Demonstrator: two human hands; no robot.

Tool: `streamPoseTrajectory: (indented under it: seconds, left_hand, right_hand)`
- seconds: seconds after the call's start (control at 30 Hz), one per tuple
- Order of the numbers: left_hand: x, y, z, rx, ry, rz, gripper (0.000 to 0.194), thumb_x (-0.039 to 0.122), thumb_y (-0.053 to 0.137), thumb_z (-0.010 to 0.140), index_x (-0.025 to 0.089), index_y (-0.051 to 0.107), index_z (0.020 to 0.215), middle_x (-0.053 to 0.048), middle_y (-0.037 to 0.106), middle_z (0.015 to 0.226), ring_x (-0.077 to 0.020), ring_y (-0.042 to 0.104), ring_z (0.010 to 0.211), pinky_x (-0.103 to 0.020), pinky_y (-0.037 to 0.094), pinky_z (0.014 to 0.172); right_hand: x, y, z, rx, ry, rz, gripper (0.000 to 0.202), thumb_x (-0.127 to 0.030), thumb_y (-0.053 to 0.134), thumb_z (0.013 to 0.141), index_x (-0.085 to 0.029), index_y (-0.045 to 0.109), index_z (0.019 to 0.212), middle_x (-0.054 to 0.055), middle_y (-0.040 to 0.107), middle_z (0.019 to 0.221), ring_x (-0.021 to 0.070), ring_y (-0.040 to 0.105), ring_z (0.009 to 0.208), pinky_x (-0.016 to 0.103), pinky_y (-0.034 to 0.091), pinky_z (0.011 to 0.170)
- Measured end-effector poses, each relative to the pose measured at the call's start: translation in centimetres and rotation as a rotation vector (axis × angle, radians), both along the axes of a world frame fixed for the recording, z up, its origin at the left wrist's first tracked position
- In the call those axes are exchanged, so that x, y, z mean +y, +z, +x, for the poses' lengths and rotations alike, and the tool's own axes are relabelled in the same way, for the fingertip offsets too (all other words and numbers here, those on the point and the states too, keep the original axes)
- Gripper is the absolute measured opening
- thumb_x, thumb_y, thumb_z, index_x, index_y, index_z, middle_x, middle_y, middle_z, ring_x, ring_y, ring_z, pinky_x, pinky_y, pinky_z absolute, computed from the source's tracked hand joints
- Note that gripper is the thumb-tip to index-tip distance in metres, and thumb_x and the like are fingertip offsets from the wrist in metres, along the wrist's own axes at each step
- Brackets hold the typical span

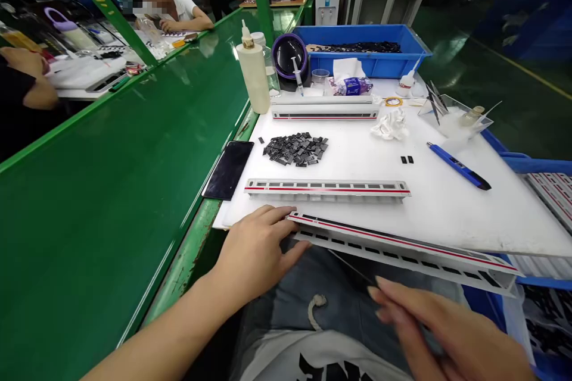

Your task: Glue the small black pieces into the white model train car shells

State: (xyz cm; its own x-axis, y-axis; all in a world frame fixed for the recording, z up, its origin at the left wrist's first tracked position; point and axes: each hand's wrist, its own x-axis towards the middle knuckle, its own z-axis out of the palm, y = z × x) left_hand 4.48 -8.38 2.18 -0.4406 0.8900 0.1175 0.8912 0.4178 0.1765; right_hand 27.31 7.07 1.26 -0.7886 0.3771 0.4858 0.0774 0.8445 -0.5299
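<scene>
My left hand (263, 244) grips the left end of a white model train carriage shell (402, 244) with a red stripe and dark window strips. The shell lies slanted along the table's near edge, its hollow side toward me. In the fingers of my right hand (429, 321), below the shell, is a thin pointed tool (351, 266); its exact kind is hard to make out. Just beyond stands a second carriage shell (328, 189) with open windows. Behind it lies a heap of small black plates (297, 150), and two small black pieces (407, 160) lie apart to the right.
A phone (229, 170) lies left beside the green partition (156, 149). Farther back are another carriage shell (325, 112), a squeeze bottle (252, 71) and a blue bin (370, 62). On the right are a blue pen-shaped cutter (460, 165) and crumpled tissue (391, 125). Other people sit beyond the partition.
</scene>
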Motion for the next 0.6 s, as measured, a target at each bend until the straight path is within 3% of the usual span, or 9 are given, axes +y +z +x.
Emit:
streamPoseTrajectory:
  seconds: [0.1,0.23,0.4,0.6]
  left_hand:
    - [0.0,-0.1,0.0,-0.01,0.012,0.003,0.022,0.043,0.06,0.088,0.023,0.07,0.089,-0.002,0.067,0.123,-0.0276,0.062,0.106,-0.046,0.057,0.084]
    - [0.0,-0.1,0.2,-0.023,0.019,0.012,0.023,0.042,0.059,0.088,0.022,0.069,0.089,-0.002,0.067,0.123,-0.0275,0.062,0.106,-0.047,0.057,0.084]
    - [0.0,0.2,0.3,-0.049,0.025,0.014,0.02,0.039,0.061,0.086,0.021,0.07,0.089,-0.002,0.067,0.122,-0.0277,0.062,0.104,-0.047,0.057,0.083]
    - [0.0,0.2,0.4,-0.041,0.021,0.01,0.02,0.039,0.061,0.086,0.02,0.069,0.087,-0.003,0.067,0.122,-0.028,0.062,0.103,-0.048,0.057,0.082]
  right_hand:
    - [-1.2,1.6,-4.1,0.001,0.139,0.038,0.02,-0.012,0.053,0.09,-0.018,0.065,0.105,-0.001,0.074,0.081,0.0107,0.069,0.068,0.021,0.052,0.066]
    - [-2.2,1.6,-7.2,-0.023,0.134,0.001,0.019,-0.009,0.049,0.091,-0.016,0.065,0.096,0.001,0.068,0.073,0.0125,0.063,0.058,0.027,0.047,0.057]
    - [-2.4,0.8,-8.0,-0.108,0.131,0.012,0.018,-0.009,0.049,0.09,-0.016,0.066,0.093,0.001,0.068,0.075,0.0155,0.066,0.065,0.029,0.046,0.059]
    - [-2.4,1.0,-8.2,-0.137,0.146,-0.006,0.02,-0.009,0.047,0.091,-0.017,0.065,0.093,0.002,0.069,0.077,0.0158,0.067,0.067,0.028,0.045,0.06]
